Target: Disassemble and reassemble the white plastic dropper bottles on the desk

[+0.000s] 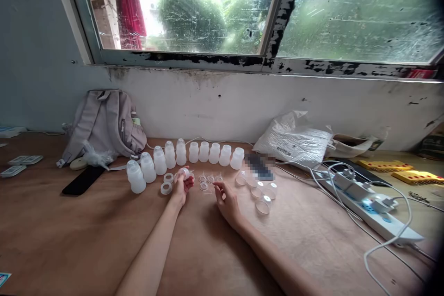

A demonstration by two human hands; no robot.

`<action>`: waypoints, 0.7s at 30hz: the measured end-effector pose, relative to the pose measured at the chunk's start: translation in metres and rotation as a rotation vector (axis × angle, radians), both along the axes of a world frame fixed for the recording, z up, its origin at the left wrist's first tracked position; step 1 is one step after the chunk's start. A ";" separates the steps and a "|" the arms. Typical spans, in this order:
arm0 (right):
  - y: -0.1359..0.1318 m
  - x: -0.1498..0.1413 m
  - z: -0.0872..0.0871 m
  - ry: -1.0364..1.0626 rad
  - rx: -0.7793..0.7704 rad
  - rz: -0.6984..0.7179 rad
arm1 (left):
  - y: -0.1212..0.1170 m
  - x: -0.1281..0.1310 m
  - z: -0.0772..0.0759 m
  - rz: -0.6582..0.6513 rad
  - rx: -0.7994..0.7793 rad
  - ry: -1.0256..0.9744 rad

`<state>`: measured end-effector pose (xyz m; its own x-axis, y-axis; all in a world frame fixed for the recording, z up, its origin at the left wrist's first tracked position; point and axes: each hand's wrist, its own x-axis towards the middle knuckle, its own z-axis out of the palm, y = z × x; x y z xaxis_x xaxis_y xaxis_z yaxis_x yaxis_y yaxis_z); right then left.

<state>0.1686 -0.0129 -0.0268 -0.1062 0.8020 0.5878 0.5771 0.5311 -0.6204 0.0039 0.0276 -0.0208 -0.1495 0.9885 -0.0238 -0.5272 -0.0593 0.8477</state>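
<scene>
Assembly, probably: left hand has fingers curled round a white ring; right hand has fingers bunched beside clear teats, pinch unclear. Next move likely needs careful alignment.

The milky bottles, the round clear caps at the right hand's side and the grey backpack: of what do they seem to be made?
Milky bottles: probably plastic with a satin finish, as their walls look smooth and cloudy.
Clear caps: likely thin, glossy plastic, since the table shows through; glass cannot be excluded.
Grey backpack: apparently fabric, matte, with soft folds.
</scene>
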 end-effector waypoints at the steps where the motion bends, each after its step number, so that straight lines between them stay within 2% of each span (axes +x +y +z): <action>1: 0.002 -0.003 0.001 -0.049 0.045 0.031 | -0.001 0.000 0.000 -0.017 -0.004 -0.018; 3: 0.012 -0.012 0.007 -0.154 0.116 0.075 | -0.005 -0.001 0.001 -0.040 0.000 -0.047; 6: 0.042 -0.030 0.027 -0.253 0.116 0.022 | -0.010 -0.002 0.002 -0.055 0.018 -0.079; 10: 0.095 -0.051 0.056 -0.373 -0.128 -0.102 | -0.014 -0.004 0.002 -0.046 0.027 -0.112; 13: 0.123 -0.060 0.065 -0.405 -0.218 -0.118 | -0.015 -0.006 0.002 -0.025 0.016 -0.138; 17: 0.132 -0.063 0.061 -0.404 -0.227 -0.109 | -0.014 -0.008 0.002 0.008 -0.007 -0.175; 21: 0.114 -0.061 0.056 -0.365 -0.160 -0.096 | -0.012 -0.009 0.000 0.007 -0.056 -0.230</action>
